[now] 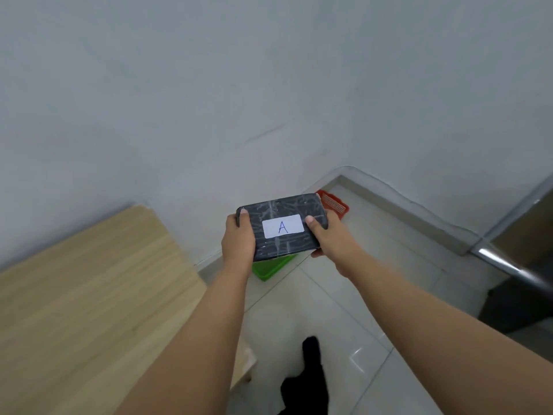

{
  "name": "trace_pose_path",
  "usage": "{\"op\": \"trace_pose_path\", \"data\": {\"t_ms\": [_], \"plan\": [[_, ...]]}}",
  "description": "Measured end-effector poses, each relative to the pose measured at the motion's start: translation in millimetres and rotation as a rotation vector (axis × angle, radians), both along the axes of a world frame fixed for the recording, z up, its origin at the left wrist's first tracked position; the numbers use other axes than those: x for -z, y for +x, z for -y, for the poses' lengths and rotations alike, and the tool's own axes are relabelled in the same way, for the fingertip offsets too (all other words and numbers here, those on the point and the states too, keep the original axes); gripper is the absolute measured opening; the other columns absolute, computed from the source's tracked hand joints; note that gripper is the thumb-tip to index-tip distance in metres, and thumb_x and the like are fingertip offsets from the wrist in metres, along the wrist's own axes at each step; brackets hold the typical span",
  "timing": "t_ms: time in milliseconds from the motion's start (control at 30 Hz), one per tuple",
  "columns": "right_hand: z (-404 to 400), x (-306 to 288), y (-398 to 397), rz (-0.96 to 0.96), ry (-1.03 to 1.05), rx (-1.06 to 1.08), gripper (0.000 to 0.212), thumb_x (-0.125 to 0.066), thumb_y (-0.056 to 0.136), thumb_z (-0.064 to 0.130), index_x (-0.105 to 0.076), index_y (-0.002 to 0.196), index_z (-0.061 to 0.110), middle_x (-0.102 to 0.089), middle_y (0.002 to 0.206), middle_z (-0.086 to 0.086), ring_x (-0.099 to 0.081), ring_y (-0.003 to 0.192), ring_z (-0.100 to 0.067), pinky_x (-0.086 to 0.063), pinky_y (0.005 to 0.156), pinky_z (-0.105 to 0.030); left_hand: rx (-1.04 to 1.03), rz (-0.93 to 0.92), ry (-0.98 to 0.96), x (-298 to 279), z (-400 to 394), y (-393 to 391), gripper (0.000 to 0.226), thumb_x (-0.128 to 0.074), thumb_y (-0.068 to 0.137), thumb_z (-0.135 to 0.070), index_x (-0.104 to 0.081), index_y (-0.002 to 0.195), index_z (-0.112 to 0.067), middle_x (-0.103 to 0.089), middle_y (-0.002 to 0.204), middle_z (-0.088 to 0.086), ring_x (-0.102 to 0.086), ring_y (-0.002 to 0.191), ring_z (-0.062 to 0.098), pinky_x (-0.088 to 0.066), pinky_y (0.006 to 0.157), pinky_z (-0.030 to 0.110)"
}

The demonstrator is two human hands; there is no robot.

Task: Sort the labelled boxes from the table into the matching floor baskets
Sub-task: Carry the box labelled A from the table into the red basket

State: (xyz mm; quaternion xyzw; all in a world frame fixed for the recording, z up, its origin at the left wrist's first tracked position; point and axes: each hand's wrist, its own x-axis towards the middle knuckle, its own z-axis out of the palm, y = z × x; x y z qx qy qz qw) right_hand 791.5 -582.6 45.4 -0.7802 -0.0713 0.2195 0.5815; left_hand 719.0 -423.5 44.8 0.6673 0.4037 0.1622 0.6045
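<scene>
A dark grey box (279, 211) with a white label marked "A" is held in the air in front of me, above the floor. My left hand (238, 239) grips its left end and my right hand (324, 235) grips its right end, thumbs on top. Directly below the box a green basket (269, 269) shows on the floor, mostly hidden by the box. A red basket (333, 203) stands beyond it, near the wall corner, partly covered by the box.
A light wooden table (89, 295) fills the lower left, its top bare in view. A white wall runs behind. Pale floor tiles (374, 295) spread to the right. A metal rail (508, 265) and dark furniture sit at the far right. My dark-clad leg (308, 378) shows below.
</scene>
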Motion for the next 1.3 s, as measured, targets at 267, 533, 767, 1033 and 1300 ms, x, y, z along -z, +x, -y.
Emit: {"op": "trace_pose_path", "data": {"t_ms": [267,533,767,1033,1300], "plan": [[-21,25,225,-0.056,-0.038,-0.014,0.038,-0.052,0.095,0.039,-0.046,0.130,0.025,-0.064,0.120,-0.007,-0.067,0.101,-0.031,-0.061,0.079,-0.048,-0.022,-0.055,-0.016,26,-13,215,0.043,-0.031,0.099,-0.046,-0.050,0.120,-0.014,-0.053,0.103,0.004,-0.050,0.093,0.024,-0.036,0.081,0.031],[-46,48,419,-0.104,-0.039,-0.053,0.041,-0.052,0.096,0.037,-0.050,0.131,0.017,-0.067,0.119,-0.013,-0.066,0.106,-0.032,-0.060,0.073,-0.044,-0.033,-0.078,-0.085,44,-30,393,0.048,-0.032,0.098,-0.051,-0.047,0.127,-0.017,-0.053,0.108,0.005,-0.052,0.099,0.025,-0.046,0.094,0.038],[-50,92,567,-0.135,0.023,-0.117,0.031,-0.053,0.096,0.031,-0.052,0.123,0.015,-0.065,0.121,-0.017,-0.066,0.106,-0.033,-0.059,0.081,-0.050,-0.080,-0.069,-0.186,87,-35,515,0.042,-0.044,0.095,-0.045,-0.055,0.128,-0.021,-0.064,0.124,0.005,-0.062,0.111,0.025,-0.051,0.098,0.050],[-69,187,736,-0.068,-0.121,-0.296,0.034,-0.055,0.095,0.030,-0.055,0.124,0.012,-0.066,0.116,-0.018,-0.066,0.103,-0.031,-0.057,0.087,-0.046,-0.308,-0.103,-0.258,185,-27,657,0.041,-0.051,0.096,-0.036,-0.051,0.133,-0.018,-0.061,0.125,0.006,-0.061,0.109,0.027,-0.053,0.095,0.048],[-96,387,817,-0.099,-0.225,-0.353,0.033,-0.053,0.092,0.040,-0.063,0.113,0.016,-0.069,0.110,-0.012,-0.067,0.102,-0.029,-0.055,0.091,-0.050,-0.441,-0.170,-0.321,365,-35,726,0.025,-0.058,0.093,-0.026,-0.057,0.115,-0.014,-0.064,0.113,0.007,-0.062,0.105,0.026,-0.051,0.098,0.051]]}}
